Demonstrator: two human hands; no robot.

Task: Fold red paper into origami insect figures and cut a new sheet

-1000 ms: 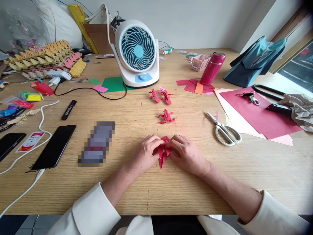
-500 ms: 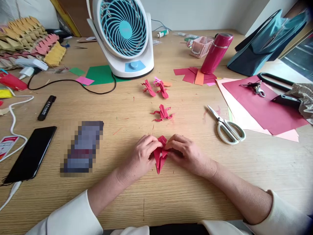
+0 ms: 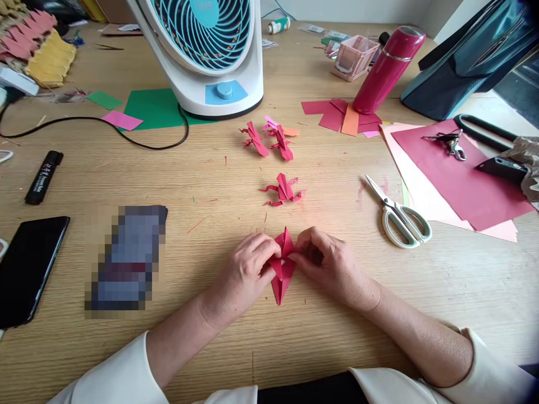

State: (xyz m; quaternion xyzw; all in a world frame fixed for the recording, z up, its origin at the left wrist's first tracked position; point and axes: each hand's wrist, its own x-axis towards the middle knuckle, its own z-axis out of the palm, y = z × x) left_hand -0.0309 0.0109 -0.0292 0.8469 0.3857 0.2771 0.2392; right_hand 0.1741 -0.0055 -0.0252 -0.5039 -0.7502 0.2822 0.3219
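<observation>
Wood tabletop [image 3: 210, 174]: white/blue fan [image 3: 225, 92] stands nr far edge, L of ctr. Lg red paper sheet [image 3: 458, 179] lies twd R edge, atop paler sheets. Magenta thermos [image 3: 385, 73] stands far R of ctr. L hand [image 3: 248, 266] & R hand [image 3: 337, 266], fingers bent, nearly closed, hold folded red paper [image 3: 283, 275] btwn them, nr ctr of near edge, one tip twd that edge. Scissors [image 3: 400, 221] lie R of R hand. 3 red origami figures [image 3: 285, 189] sit beyond folded red paper.
</observation>
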